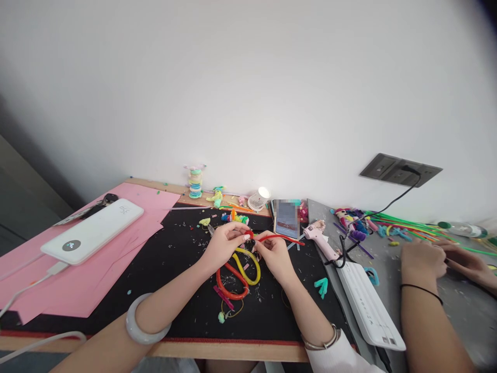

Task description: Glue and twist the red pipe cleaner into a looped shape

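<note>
A red pipe cleaner (285, 239) is pinched between my two hands over the black mat. My left hand (227, 242) grips its curled end with thumb and fingertips. Close beside it, my right hand (274, 255) has its fingers closed on the same strip, and the free end sticks out to the right. Below both hands lie scissors with one orange and one yellow loop handle (256, 272). Their blades are mostly covered by my left hand. A magenta clip-like piece (223, 298) and a small pale green tuft (221, 317) lie in front of the handles.
Pink sheets (104, 280) carry a white power bank (93, 230) at left. Behind stand a spool stack (195, 184), a paper cup (259, 199) and a phone (286, 218). At right are a glue gun (321, 241), a power strip (368, 305) and another person's hands (423, 259).
</note>
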Demonstrator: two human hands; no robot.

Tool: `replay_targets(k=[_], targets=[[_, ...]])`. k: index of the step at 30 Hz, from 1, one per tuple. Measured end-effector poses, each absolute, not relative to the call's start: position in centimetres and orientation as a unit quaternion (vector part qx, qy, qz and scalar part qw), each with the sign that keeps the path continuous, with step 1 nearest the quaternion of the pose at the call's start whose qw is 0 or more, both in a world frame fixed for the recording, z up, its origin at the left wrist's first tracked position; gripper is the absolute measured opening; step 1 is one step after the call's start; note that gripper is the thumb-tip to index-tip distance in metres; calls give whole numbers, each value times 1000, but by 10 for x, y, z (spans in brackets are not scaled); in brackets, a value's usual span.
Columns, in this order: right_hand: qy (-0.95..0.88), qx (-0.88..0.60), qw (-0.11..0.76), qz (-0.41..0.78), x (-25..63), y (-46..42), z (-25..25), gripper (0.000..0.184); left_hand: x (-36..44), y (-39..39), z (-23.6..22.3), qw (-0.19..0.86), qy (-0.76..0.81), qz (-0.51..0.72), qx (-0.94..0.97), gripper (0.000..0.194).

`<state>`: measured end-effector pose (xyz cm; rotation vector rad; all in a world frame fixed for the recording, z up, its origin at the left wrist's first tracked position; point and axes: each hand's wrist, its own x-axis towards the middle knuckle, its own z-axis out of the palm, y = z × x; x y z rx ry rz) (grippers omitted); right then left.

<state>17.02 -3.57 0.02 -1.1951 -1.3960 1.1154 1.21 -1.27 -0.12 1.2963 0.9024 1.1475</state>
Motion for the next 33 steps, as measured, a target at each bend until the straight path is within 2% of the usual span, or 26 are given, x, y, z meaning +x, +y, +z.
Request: replay_targets(k=[7,22,33], targets=[[-579,-492,477,442,171,-35,0,23,12,-13,-1,560,377,487,554,17],[-589,-490,472,437,172,-34,-3,18,11,-11,-2,565,381,485,548,18],[-581,-496,476,437,171,-34,-3,21,11,-12,0,564,397,484,539,18]])
